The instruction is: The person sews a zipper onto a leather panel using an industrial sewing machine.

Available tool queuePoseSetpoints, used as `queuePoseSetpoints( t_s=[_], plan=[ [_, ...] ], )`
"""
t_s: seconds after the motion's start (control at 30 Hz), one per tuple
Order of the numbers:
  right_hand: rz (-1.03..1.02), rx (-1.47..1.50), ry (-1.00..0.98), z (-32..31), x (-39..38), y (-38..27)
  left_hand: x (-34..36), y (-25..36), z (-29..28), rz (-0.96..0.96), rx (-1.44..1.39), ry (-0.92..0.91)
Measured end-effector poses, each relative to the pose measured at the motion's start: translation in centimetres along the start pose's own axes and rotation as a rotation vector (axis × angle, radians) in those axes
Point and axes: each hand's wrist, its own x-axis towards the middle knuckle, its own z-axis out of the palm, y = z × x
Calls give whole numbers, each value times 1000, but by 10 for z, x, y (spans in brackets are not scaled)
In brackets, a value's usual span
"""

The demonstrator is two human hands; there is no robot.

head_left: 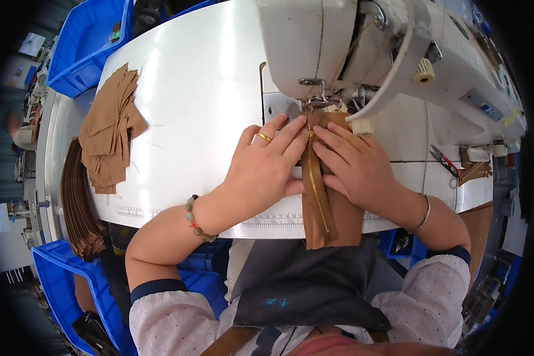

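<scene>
A brown fabric panel [349,219] lies on the white sewing table, its near end hanging past the front edge. On top of it runs a brown zipper [315,184] with gold teeth, its far end at the presser foot [318,102] of the sewing machine [302,47]. My left hand [260,163] rests flat at the zipper's left side, fingers stretched toward the foot. From the right, my right hand [357,163] lies over the panel with fingers extended, their tips beside the zipper teeth. The stitching point is partly hidden by the machine head.
Brown cloth pieces [110,127] lie piled on the table's left, beside a stack of dark brown strips [80,204] over the edge. Blue bins stand at the back left [89,44] and front left [71,255]. Thread snips [445,161] lie at the right.
</scene>
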Motion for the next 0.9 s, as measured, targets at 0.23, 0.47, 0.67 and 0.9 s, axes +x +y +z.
queuePoseSetpoints(
  t_s=[0.23,0.47,0.67,0.9],
  plan=[
    [0,2,8,0,1,2,2,-4,1,-5,-23,-6],
    [18,24,1,4,4,10,7,-8,4,-5,-4,56],
    [27,36,-1,6,5,13,8,-9,5,-18,4,57],
    [33,25,-5,6,5,15,10,-9,5,-11,-16,87]
  ],
)
